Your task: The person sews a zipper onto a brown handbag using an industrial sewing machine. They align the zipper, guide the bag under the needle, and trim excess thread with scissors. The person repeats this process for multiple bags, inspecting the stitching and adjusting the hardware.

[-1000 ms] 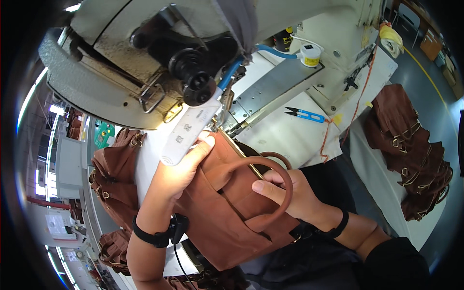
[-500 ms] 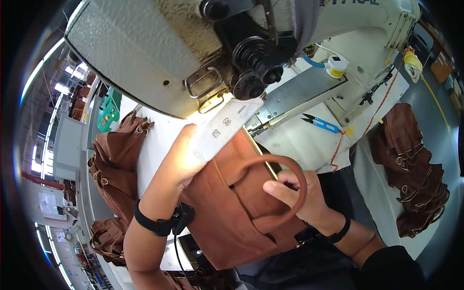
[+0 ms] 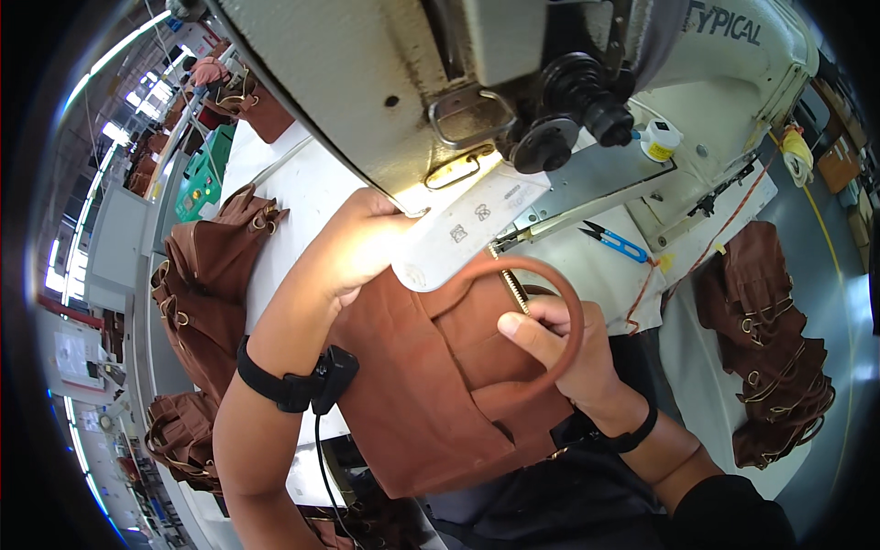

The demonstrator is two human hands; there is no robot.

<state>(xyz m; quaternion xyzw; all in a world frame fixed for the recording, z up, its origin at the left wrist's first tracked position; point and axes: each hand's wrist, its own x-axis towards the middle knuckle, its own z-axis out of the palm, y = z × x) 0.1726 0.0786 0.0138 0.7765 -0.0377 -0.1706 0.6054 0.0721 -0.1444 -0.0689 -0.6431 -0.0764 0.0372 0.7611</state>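
Observation:
A brown leather bag [image 3: 394, 385] lies under the sewing machine's head [image 3: 367, 64], its toothed zipper edge [image 3: 515, 291] running up to the presser foot [image 3: 500, 246]. My right hand [image 3: 587, 357] reaches by the round bag handle [image 3: 576, 321] and pinches the zipper edge between thumb and fingers. Above the far left part of the bag is my left hand [image 3: 362, 247], brightly lit by the machine's lamp [image 3: 458, 171]. Its fingers are hidden behind the pale guard plate [image 3: 472, 225] and the machine head.
Blue-handled thread snips [image 3: 619, 243] lie on the white table right of the needle area. A small white bottle [image 3: 658, 139] stands behind them. More brown bags [image 3: 206, 293] line the left side, and others [image 3: 752, 348] are piled at right. A green box [image 3: 206, 174] sits at far left.
The view has shifted, so the machine head appears farther right and another bag shows at upper left. My right hand keeps its pinch on the zipper edge; my left stays by the guard plate.

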